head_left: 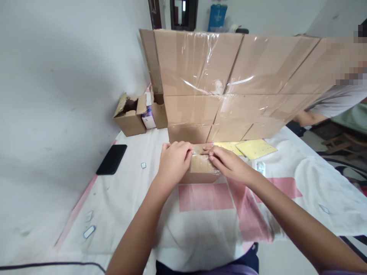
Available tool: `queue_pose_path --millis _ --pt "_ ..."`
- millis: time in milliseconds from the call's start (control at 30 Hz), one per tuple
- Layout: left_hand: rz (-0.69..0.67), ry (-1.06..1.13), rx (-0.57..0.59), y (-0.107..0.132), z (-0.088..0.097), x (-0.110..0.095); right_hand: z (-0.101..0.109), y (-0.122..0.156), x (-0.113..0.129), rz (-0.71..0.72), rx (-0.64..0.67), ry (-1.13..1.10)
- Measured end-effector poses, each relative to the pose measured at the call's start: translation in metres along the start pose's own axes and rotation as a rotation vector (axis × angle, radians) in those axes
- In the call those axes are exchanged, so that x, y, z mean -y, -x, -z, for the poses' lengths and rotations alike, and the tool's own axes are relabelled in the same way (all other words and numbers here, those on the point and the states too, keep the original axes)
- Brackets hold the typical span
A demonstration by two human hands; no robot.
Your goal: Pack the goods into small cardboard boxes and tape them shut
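A small brown cardboard box (200,170) with clear tape on top lies on the white and pink cloth (206,214) in front of me. My left hand (174,160) curls over the box's left end, fingers closed on it. From the right, my right hand (228,162) lies on the box top with fingers stretched flat, pressing on the tape. Just behind the box rises a wall of stacked cardboard boxes (229,84) wrapped in clear tape.
An open small carton (129,114) and a white and purple packet (149,118) sit at the back left by the wall. A black phone (111,159) lies left. Yellow sheets (255,148) lie right of the box. Another person (341,99) sits at the far right. Small stickers (89,231) dot the cloth.
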State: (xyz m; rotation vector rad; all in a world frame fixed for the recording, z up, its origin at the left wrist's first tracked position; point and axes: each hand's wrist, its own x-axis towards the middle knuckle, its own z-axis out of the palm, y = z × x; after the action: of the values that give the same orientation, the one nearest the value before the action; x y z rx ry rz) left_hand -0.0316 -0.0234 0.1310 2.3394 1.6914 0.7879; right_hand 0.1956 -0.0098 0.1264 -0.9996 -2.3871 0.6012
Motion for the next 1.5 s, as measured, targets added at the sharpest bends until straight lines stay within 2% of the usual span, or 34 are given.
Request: queue_pose_path --millis 200,300,500,633,700,800,1033,1200,1233,1333,1433,1500 --pt "0.113 -0.025 0.246 -0.02 0.003 0.003 -0.019 0.001 -0.009 0.003 -0.107 0.127" --pt "0.123 0.036 0.358 -0.031 0.01 0.006 -0.026 0.002 -0.013 -0.027 -0.168 0.094" --pt "0.151 0.078 0.401 -0.039 0.009 0.012 -0.03 0.007 -0.015 -0.069 -0.213 -0.042" --pt "0.194 0.048 0.385 -0.04 0.001 0.012 -0.03 0.007 -0.014 -0.117 -0.205 -0.024" --pt "0.225 0.016 0.339 -0.04 -0.002 0.012 -0.03 0.006 -0.013 -0.125 -0.194 0.016" --pt "0.255 -0.01 0.265 -0.041 -0.007 0.012 -0.03 0.005 -0.012 -0.119 -0.176 0.084" --pt "0.305 -0.058 0.193 -0.042 -0.013 0.014 -0.034 0.001 -0.014 -0.102 -0.197 0.123" --pt "0.345 -0.236 -0.039 -0.031 -0.01 0.034 -0.023 0.001 -0.011 -0.107 -0.229 -0.045" --pt "0.371 -0.223 -0.047 -0.028 -0.01 0.039 -0.018 0.002 -0.01 -0.081 -0.25 -0.088" --pt "0.449 -0.069 0.034 -0.021 -0.011 0.049 -0.002 0.004 -0.008 -0.036 -0.288 -0.176" --pt "0.466 -0.005 0.035 -0.017 -0.014 0.051 0.01 0.003 -0.011 -0.094 -0.172 -0.238" --pt "0.472 -0.003 0.027 -0.017 -0.014 0.049 0.011 -0.001 -0.015 -0.113 -0.068 -0.202"
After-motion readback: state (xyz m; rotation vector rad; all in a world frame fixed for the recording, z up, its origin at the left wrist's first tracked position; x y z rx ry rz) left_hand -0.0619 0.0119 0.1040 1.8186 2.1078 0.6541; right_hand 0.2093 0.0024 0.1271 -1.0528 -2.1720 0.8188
